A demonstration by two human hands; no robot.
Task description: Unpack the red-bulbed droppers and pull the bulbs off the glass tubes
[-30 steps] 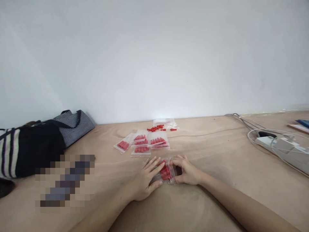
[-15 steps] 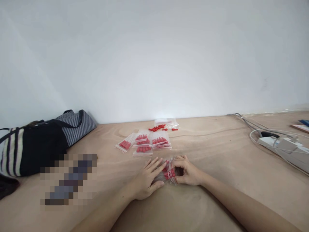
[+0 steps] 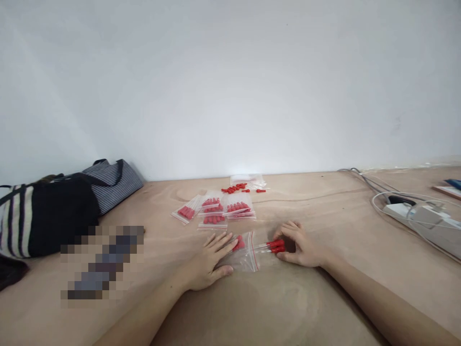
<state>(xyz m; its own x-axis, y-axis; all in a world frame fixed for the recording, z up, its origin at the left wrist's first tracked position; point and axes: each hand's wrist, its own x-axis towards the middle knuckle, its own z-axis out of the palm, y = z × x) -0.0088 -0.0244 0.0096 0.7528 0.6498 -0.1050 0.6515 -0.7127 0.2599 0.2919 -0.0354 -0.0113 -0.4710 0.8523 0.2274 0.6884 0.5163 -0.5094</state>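
Observation:
A clear zip-lock bag point(image 3: 248, 259) with a red line along its opening lies flat on the table, its mouth to the right. My left hand point(image 3: 205, 266) rests spread on the bag's left part, beside a red bulb-like piece point(image 3: 238, 243) seen through the plastic. To the right of the bag, my right hand point(image 3: 300, 245) is closed on the red bulb ends of a few droppers point(image 3: 276, 246). Their clear tubes point left, toward the bag's opening; whether the tips lie inside it I cannot tell.
Several filled zip-lock bags point(image 3: 214, 211) of droppers lie beyond my hands. Behind them are loose red bulbs point(image 3: 234, 188), clear tubes point(image 3: 257, 184) and more bags. A striped bag point(image 3: 115, 185) and black cloth point(image 3: 65, 216) lie left; a power strip point(image 3: 421, 216) with cables is right.
My right hand has moved right, and the droppers in it now show right of the bag. My left hand has shifted slightly left, and the crumpled bag now lies flatter.

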